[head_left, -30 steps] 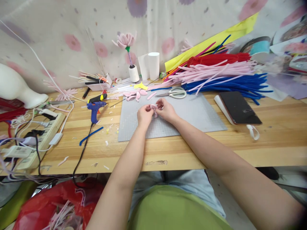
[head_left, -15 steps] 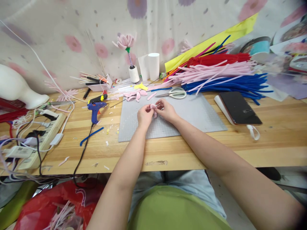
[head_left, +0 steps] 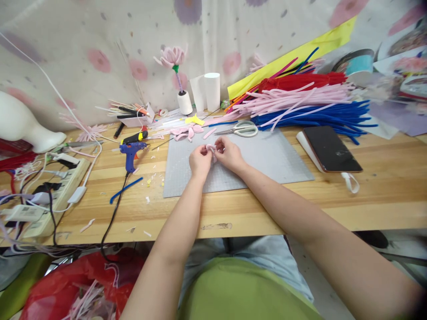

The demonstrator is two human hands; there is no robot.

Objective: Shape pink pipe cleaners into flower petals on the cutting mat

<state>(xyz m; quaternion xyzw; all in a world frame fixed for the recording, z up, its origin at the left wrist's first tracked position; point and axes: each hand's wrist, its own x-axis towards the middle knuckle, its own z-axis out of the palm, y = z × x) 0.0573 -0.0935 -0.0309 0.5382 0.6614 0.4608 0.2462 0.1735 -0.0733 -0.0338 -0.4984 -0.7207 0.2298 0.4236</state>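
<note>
A small pink pipe-cleaner piece (head_left: 211, 149) is pinched between the fingertips of the left hand (head_left: 200, 161) and the right hand (head_left: 228, 154), and appears partly bent into shape. Finished pink petals (head_left: 187, 131) lie at eleven o'clock from the hands, just past the grey mat (head_left: 267, 155); a large stack of unused pink stems (head_left: 293, 100) remains at two o'clock.

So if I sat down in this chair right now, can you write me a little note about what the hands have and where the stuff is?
Left hand: pinching the small pink pipe-cleaner piece over the grey mat.
Right hand: pinching the same piece from the other side.
Things: finished pink petals lie at the mat's far edge, scissors beside them, blue glue gun left of the mat, pink pipe cleaners piled at the back.
Done: several petals shaped.
Left: this piece looks only partly bent; how far is too small to tell.
</note>
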